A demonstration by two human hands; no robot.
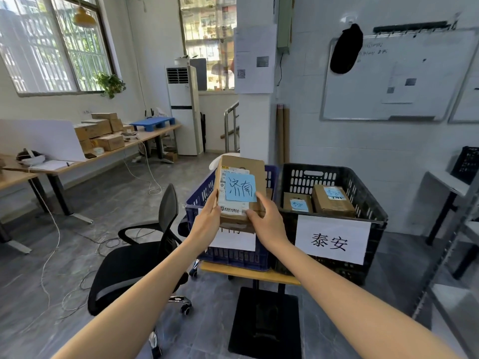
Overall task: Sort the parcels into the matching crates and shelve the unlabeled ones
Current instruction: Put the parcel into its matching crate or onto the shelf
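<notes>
Left grip and right grip clasp the parcel, its blue note facing up, probably for reading, above the centre-frame blue crate.

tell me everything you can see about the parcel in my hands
The parcel is a flat brown cardboard box, held tilted up with its broad face towards the camera, over the blue crate. A white printed shipping label covers part of that face, with a blue sticky note handwritten 济南 stuck over it. The left hand grips its left edge, the right hand its lower right corner.
</notes>
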